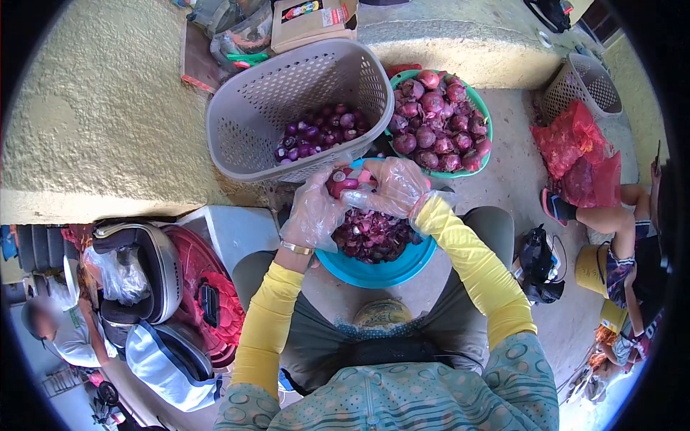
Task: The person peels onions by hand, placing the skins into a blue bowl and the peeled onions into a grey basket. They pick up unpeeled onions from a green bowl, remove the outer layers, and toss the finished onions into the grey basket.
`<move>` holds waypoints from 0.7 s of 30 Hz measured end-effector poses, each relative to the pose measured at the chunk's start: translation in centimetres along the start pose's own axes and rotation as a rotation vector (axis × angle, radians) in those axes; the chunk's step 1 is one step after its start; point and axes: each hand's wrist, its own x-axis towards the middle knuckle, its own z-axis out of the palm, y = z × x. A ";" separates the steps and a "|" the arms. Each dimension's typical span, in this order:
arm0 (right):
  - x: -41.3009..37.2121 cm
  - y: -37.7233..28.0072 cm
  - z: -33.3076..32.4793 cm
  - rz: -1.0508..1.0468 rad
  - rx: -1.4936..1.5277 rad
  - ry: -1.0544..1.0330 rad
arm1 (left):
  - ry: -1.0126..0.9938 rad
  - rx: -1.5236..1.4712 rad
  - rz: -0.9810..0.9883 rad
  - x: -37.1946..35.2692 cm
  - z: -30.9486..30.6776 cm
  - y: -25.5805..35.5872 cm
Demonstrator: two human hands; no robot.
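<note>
Both of my hands wear clear plastic gloves and meet above a blue basin (377,274). My left hand (314,210) is closed around a red onion (339,182). Close against the onion, my right hand (397,187) is closed too, with a bit of pink-red showing at its fingers; what it grips is mostly hidden. Dark red onion skins (374,235) fill the basin below. Beyond my hands, a grey perforated basket (248,136) holds many shiny peeled onions (323,133). Unpeeled red onions (435,118) are heaped in a green basin (486,144) at its right.
A low wall (108,108) runs along the left, with a cardboard box (309,25) at the back. Red mesh sacks (582,161) lie at right near another basket (593,82) and a seated person's leg (607,219). Helmets (154,266) sit at left, near another person.
</note>
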 end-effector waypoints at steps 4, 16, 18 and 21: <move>0.1 -0.1 -0.1 0.045 0.006 -0.091 | 0.099 -0.806 -0.297 0.6 0.0 0.3; 0.0 0.4 0.5 0.002 0.056 -0.110 | 0.100 -0.355 -0.190 0.0 0.3 0.5; -0.1 0.5 0.7 -0.011 0.032 -0.105 | 0.073 -0.048 -0.114 0.0 0.1 0.3; -0.1 0.4 0.8 -0.023 0.047 -0.070 | 0.074 -0.866 -0.324 0.1 0.0 0.7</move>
